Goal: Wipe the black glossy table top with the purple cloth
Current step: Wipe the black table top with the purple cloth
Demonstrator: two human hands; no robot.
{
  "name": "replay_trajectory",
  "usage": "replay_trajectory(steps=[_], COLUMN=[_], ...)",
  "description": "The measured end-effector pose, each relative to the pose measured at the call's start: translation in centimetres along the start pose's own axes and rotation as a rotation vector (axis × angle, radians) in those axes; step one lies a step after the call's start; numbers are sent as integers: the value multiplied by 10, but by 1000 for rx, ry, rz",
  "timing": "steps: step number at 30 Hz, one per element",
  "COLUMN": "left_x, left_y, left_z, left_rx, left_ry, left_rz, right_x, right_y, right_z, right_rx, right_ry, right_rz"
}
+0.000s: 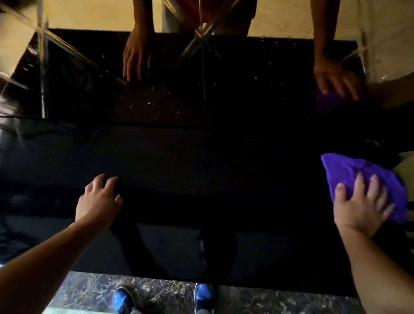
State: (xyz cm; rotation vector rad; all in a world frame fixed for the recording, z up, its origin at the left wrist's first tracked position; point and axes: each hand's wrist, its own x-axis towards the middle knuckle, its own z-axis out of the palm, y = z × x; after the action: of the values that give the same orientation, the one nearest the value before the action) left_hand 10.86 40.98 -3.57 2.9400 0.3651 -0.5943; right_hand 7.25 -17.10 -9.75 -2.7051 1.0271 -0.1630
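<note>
Wiping under way at the right edge of the table top.

The black glossy table top [171,167] fills the view, with water droplets [153,92] scattered near its far edge. The purple cloth [355,174] lies bunched at the right edge, the right hand [362,209] pressed flat on it, fingers spread. The left hand [99,203] rests empty near the front edge, fingers loosely curled. Judging by the droplets, the next stroke should sweep toward the far edge.

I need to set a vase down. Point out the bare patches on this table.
Bare: the table top between the left hand and the purple cloth. Droplets speckle the far strip by the mirror. Right edge is taken: right hand presses the cloth.
</note>
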Motion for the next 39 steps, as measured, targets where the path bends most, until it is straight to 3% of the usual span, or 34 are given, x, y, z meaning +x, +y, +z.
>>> replay_trajectory(steps=[7,13,20,24,28,32,39], left_x=[-4,7,25,19,13,10,1], left_y=[5,-1,-17,-11,-11,-12,-3], left_z=[-3,-15,-30,-26,-21,-9,10], left_rx=[-22,-37,-13,81,112,174,282], left_ry=[-7,-8,-76,-123,-142,-152,-130], left_rz=[-21,5,72,110,133,161,122], right_x=[-44,-138,-295,-371,-380,-353,-283], right_y=[-27,-122,-274,-311,-299,-229,-94], right_z=[10,32,55,61,55,45,12], right_rx=[30,46,198,219,241,257,15], right_ry=[-41,-52,-316,-448,-411,-318,-175], right_rz=[42,-290,-682,-881,-902,-858,-563])
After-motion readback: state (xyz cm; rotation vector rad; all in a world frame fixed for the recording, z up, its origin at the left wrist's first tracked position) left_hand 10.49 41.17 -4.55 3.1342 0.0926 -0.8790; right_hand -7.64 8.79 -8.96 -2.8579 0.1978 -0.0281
